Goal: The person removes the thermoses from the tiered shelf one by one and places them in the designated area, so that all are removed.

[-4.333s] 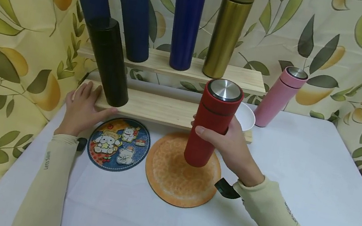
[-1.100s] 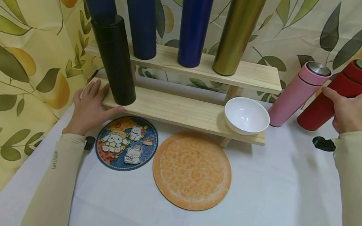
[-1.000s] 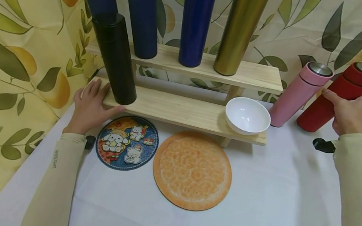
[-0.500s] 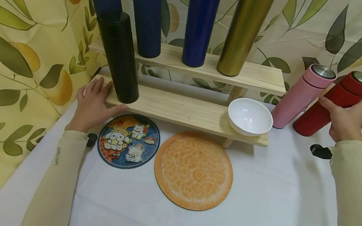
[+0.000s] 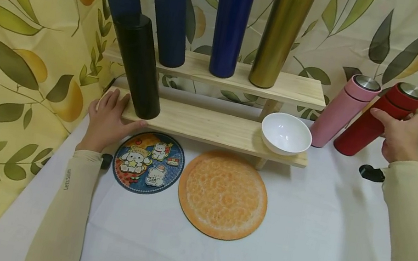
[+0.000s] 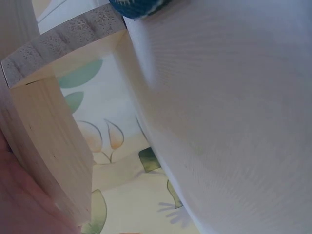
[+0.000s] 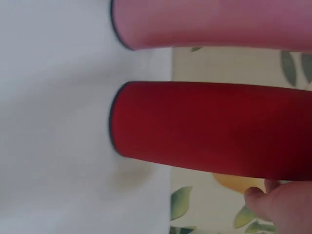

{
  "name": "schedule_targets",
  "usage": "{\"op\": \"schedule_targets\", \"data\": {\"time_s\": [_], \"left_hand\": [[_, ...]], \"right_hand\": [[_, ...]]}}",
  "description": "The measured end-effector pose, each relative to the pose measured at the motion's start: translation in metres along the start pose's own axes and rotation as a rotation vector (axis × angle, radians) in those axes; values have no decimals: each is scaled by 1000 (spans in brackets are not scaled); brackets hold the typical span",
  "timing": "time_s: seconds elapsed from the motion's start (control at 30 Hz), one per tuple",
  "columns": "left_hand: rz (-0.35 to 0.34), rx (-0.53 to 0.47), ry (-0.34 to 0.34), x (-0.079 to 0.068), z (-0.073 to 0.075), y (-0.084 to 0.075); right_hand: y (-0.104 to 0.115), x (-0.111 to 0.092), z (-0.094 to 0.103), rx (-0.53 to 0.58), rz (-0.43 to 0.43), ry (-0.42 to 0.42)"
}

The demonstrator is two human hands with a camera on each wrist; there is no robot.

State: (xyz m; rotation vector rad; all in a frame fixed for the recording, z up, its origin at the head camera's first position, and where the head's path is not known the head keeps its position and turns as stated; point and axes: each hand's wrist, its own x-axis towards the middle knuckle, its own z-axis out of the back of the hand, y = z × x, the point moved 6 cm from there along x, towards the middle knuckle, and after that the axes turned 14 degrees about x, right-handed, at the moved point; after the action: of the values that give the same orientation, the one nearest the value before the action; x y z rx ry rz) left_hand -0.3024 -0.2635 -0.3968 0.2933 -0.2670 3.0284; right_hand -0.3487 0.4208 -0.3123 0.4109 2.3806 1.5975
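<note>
My left hand (image 5: 107, 122) rests on the left end of the lower plank of a two-tier wooden shelf (image 5: 202, 122), thumb out along its front edge. Just beside its fingers stands a black thermos bottle (image 5: 136, 64). The left wrist view catches part of that palm against the shelf's wooden side (image 6: 53, 146). Over on the right, a red thermos bottle (image 5: 374, 122) stands on the white table next to a pink one (image 5: 344, 110). My right hand (image 5: 401, 136) is loosely about the red bottle, thumb across its front. In the right wrist view, fingertips (image 7: 258, 195) show beside the red bottle's wall.
Blue thermos bottles (image 5: 232, 27) and a gold one (image 5: 284, 36) line the upper plank. A white bowl (image 5: 286, 134) sits at the lower plank's right end. In front lie a round cartoon mat (image 5: 148, 164) and a round orange mat (image 5: 222, 196). Patterned cloth (image 5: 14, 68) hangs behind.
The red bottle has gone from above the orange mat to the table right of the pink one. Since half a second ago my right hand has loosened and shifted slightly right. The left hand stays put.
</note>
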Motion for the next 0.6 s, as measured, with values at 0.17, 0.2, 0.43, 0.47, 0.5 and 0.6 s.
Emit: {"op": "schedule_targets", "data": {"time_s": [0.17, 0.2, 0.43, 0.47, 0.5, 0.6], "left_hand": [[5, -5, 5, -1, 1, -2], [5, -6, 5, -1, 1, -3], [7, -10, -3, -2, 1, -2], [6, -11, -3, -2, 1, -2], [3, -12, -4, -2, 1, -3], [-6, -11, -10, -2, 4, -3]], "right_hand": [[15, -7, -7, 51, 39, -4], [17, -10, -9, 57, 44, -5], [31, -34, -16, 94, 116, 52], [33, -38, -16, 100, 129, 59], [34, -42, -17, 104, 140, 65], [39, -56, -20, 95, 179, 83]]}}
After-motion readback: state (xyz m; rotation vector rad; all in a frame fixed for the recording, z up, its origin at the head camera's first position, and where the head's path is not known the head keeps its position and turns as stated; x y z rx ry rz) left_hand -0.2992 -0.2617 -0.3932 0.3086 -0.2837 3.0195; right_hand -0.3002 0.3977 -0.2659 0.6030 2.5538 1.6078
